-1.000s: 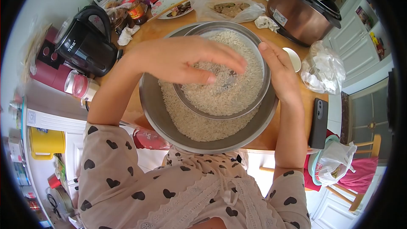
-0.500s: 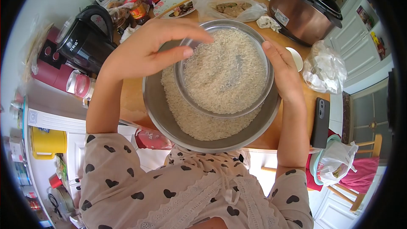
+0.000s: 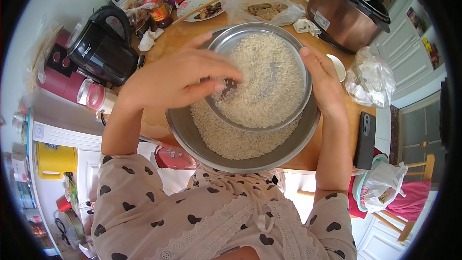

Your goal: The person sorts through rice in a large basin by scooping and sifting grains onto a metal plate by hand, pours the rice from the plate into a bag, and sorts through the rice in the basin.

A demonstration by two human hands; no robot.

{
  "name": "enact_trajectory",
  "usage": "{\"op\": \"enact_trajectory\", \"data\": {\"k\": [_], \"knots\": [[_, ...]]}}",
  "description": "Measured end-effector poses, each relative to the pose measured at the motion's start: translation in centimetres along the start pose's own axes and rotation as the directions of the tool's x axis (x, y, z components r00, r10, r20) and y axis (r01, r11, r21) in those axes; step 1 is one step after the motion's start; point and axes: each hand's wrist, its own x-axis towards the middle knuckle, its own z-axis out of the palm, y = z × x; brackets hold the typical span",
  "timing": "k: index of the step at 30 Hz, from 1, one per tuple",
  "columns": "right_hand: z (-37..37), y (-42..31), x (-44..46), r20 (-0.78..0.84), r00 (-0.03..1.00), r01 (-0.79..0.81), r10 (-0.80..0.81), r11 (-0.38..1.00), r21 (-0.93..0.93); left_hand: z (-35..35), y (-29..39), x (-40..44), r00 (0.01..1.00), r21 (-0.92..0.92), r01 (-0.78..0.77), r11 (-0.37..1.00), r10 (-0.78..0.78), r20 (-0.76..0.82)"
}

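Left hand [image 3: 178, 81], fingers loosely parted, at white-grained rice [image 3: 272, 79] in a round silver metal dish [image 3: 230, 42]; right hand [image 3: 325, 83] grips its rim over a wide grey metal basin [image 3: 299, 137]. A level dish should limit spilling.

White rice [image 3: 276, 84] in a shallow round silver metal pan [image 3: 224, 44]
Right hand [image 3: 328, 81] holds its rim over a deep grey metal basin [image 3: 305, 134]; left hand [image 3: 180, 79] curves over the rice.
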Motion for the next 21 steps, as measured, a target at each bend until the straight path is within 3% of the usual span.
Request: {"op": "enact_trajectory", "data": {"k": [6, 9, 12, 18, 21], "knots": [[-0.1, 0.0, 0.0, 0.017, 1.0, 0.012, -0.012, 1.0, 0.003, -0.6, -2.1, 2.1, 0.984, 0.136, 0.032, 0.99, -0.007, -0.181], [-0.1, -0.1, 0.0, 0.015, 1.0, 0.014, -0.014, 1.0, 0.006, -0.8, -2.1, 2.3, 0.969, -0.041, 0.027, 0.999, -0.036, -0.245], [0.0, 0.1, 0.0, -0.008, 1.0, 0.012, -0.012, 1.0, 0.003, -0.8, -1.9, 2.1, 0.955, -0.061, 0.0, 0.998, -0.018, -0.297], [-0.1, -0.1, 0.0, 0.028, 1.0, 0.003, -0.004, 1.0, 0.015, -0.9, -0.1, 1.4, 0.999, 0.127, -0.028, 0.991, 0.032, -0.029], [-0.1, -0.1, 0.0, 0.042, 0.999, 0.02, -0.021, 1.0, 0.018, 0.2, 0.7, 2.5, 0.996, 0.079, -0.085, 0.993, 0.084, 0.022]]}}
